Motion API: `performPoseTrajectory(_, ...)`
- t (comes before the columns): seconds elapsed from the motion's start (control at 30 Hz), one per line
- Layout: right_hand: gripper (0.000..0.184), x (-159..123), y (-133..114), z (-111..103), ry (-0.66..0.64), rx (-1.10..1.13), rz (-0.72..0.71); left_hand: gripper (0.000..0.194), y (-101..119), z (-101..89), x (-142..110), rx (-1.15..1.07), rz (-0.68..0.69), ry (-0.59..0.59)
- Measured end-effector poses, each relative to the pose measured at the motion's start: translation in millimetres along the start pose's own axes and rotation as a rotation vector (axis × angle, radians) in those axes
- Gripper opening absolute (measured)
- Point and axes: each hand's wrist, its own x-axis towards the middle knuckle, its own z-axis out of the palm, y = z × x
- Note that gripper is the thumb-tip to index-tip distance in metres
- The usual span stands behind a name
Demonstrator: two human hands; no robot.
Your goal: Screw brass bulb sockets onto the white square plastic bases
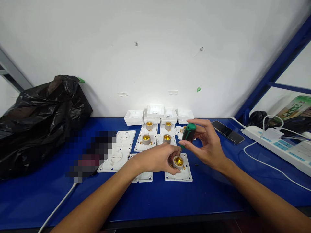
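My right hand (206, 142) grips the green handle of a screwdriver (189, 132), held upright with its tip down inside a lamp socket (178, 161). That socket has a grey collar and brass inside, and sits on a white square plate (181, 174) on the blue table. My left hand (157, 158) is closed round the socket's collar from the left, holding it steady. Just left of it lies another white plate (144, 177), partly hidden under my left wrist.
Several more white plates with brass sockets (146, 139) lie in rows behind, with white covers (134, 116) stacked at the wall. A black plastic bag (41, 116) fills the left. A phone (227, 132), a white power strip (279, 145) and cables lie at the right.
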Motion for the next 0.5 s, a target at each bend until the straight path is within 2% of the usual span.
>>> performPoseTrajectory(0.23, 0.051, -0.7, -2.6, -2.0, -0.047, -0.011, -0.041, 0.030, 1.4, -0.8, -0.8, 0.000, -0.012, -0.008)
performPoseTrajectory(0.4, 0.049, -0.2, -1.5, -0.9, 0.081, -0.039, -0.061, 0.033, 2.1, -0.9, -1.1, 0.000, -0.027, -0.013)
performPoseTrajectory(0.5, 0.048, 0.3, -1.1, -0.9, 0.073, -0.020, -0.047, 0.032, 2.3, -1.1, -0.9, 0.004, -0.028, -0.015)
